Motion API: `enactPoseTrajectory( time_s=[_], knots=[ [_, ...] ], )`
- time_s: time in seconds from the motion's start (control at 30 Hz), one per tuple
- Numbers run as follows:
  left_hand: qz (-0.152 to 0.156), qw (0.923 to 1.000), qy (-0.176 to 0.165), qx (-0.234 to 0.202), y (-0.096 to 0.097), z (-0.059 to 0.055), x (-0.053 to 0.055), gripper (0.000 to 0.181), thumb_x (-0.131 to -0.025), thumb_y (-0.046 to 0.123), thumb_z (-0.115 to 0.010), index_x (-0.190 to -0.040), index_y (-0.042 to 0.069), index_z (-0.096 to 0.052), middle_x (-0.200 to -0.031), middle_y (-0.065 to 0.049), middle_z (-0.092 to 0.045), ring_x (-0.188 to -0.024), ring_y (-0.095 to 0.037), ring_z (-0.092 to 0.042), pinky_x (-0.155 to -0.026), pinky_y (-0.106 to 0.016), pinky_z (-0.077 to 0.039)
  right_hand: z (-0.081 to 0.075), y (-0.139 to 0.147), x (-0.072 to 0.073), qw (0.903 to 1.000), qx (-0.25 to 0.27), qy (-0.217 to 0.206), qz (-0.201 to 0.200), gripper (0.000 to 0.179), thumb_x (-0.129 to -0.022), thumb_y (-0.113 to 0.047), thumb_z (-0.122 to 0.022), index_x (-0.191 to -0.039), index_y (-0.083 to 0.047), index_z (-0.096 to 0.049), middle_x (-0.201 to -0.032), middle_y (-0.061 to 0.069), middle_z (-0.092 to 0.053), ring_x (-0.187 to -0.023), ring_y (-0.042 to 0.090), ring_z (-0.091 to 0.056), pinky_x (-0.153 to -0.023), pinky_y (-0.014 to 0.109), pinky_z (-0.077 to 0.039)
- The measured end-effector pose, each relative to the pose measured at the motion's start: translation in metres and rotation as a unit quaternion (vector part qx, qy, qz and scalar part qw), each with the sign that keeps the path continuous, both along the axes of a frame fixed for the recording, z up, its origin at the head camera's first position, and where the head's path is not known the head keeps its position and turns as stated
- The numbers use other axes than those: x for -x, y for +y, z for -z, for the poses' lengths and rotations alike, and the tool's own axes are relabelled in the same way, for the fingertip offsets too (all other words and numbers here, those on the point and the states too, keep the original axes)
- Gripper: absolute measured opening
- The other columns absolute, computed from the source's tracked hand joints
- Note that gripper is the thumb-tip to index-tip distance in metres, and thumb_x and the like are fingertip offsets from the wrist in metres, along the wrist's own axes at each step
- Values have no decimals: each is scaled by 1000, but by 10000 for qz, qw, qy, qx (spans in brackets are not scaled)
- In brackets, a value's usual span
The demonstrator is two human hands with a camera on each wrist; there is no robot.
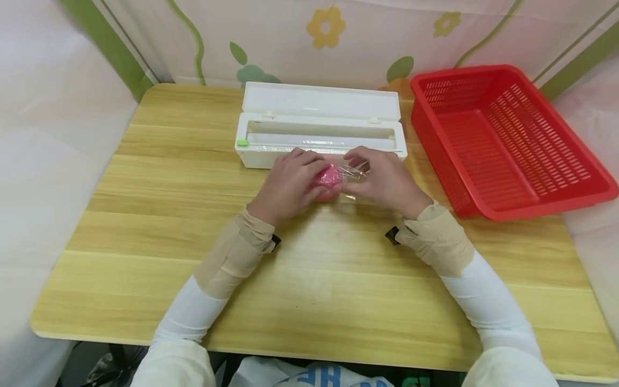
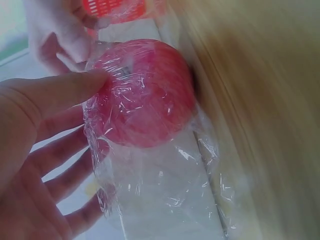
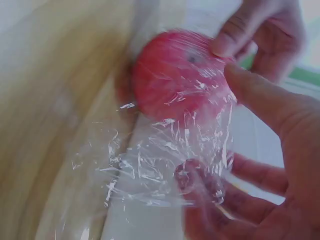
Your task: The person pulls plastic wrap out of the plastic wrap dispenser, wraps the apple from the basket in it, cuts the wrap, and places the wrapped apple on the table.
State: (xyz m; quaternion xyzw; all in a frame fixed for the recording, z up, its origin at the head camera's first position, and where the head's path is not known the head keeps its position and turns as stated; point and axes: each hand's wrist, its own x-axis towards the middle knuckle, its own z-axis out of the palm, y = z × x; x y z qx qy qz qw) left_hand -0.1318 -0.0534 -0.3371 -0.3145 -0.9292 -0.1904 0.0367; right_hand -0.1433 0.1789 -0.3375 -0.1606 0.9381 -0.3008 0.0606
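A red apple sits between the two hands, with clear cling film drawn over it. My left hand holds the apple from the left, its thumb pressed on the film-covered side in the left wrist view. Loose film trails from the apple below it there. On the other side my right hand grips the crumpled film; its thumb lies against the apple and its fingers are behind the film in the right wrist view. Just behind the hands stands a white cling film dispenser, lid up, a roll inside.
A red plastic basket with slotted sides stands at the back right of the wooden table, close to the dispenser. A green slider sits at the dispenser's left end. A flower-patterned curtain hangs behind the table.
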Motion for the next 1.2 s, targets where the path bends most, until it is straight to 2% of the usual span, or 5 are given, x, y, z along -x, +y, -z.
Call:
enactPoseTrajectory(
  time_s=[0.27, 0.67, 0.83, 1.0, 1.2],
  knots=[
    [194, 9997, 62, -96, -4, -1, 1, 53, -95, 27, -81, -141, 6, -65, -141, -11, -68, -130, -30, -60, -112, -49, -49, -4, 16, -5, 9965, 582, -125, 588, 41, -93, -41, -81, -117, -8, -74, -113, 12, -77, -102, 29, -75, -94, 47, -62],
    [263, 9989, 109, -360, -16, -12, 4, 51, -92, 29, -84, -134, 5, -68, -138, -12, -68, -133, -32, -58, -117, -47, -47, -16, 15, -11, 9971, 569, 97, 497, 34, -98, -41, -75, -118, -13, -76, -114, 5, -77, -101, 24, -73, -85, 41, -60],
    [-79, 9970, -72, -773, -37, -23, 10, 48, -94, 25, -82, -134, 3, -67, -138, -13, -67, -136, -32, -55, -120, -46, -45, -23, 15, -15, 9974, 562, 226, 396, 32, -99, -37, -75, -118, -12, -75, -114, 5, -77, -102, 22, -71, -86, 41, -58],
    [-691, 9917, -304, -1043, -70, -29, 21, 50, -95, 25, -81, -136, 2, -66, -132, -15, -66, -121, -32, -58, -107, -46, -50, -31, 12, -14, 9961, 421, 769, 37, 27, -98, -29, -76, -116, -9, -76, -111, 5, -78, -100, 22, -72, -81, 41, -53],
    [-1211, 9822, -589, -1314, -111, -21, 36, 46, -96, 22, -79, -136, 2, -67, -120, -18, -62, -104, -35, -58, -91, -44, -48, -47, 2, -5, 9917, 111, 1177, -504, 26, -97, -27, -77, -114, -8, -77, -110, 6, -78, -99, 23, -73, -81, 40, -54]
  ],
)
